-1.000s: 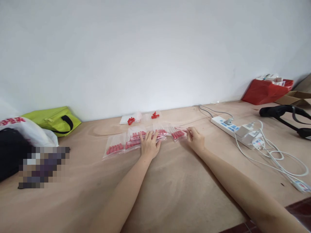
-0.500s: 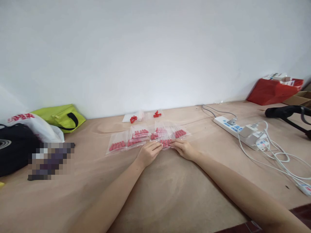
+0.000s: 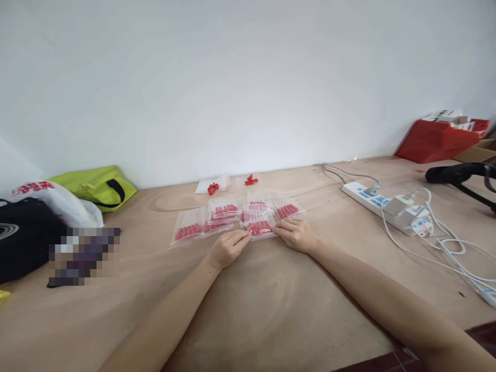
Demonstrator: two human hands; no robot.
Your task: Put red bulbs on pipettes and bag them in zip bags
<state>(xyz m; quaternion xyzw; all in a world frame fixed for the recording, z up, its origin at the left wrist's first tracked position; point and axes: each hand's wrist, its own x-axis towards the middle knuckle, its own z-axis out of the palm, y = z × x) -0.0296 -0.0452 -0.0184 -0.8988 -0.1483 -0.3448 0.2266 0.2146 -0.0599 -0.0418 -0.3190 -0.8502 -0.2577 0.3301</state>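
Note:
A small clear zip bag (image 3: pixel 260 228) with a row of red rod-like pieces lies flat on the wooden tabletop (image 3: pixel 263 299). Its near left corner is pinched by my left hand (image 3: pixel 228 248), fingers together. My right hand (image 3: pixel 297 235) grips the near right corner, its fingertips partly hiding that edge. Similar filled bags overlap just behind and beside it: one at the left (image 3: pixel 188 230), a stacked pair (image 3: pixel 225 211) and one at the right (image 3: pixel 287 208). I cannot make out what the red pieces are.
Farther back lie loose red pieces (image 3: pixel 213 188) on white bags, and a second small red heap (image 3: pixel 251 180). At right are a power strip (image 3: pixel 364 200), tangled white cables (image 3: pixel 451 248) and a red bag (image 3: pixel 442 139). A green bag (image 3: pixel 96 187) and a black bag (image 3: pixel 27 243) sit left.
My hands have moved slightly apart, the left one toward the left. More of the bag between them and its red pieces is now uncovered. The view has shifted a little.

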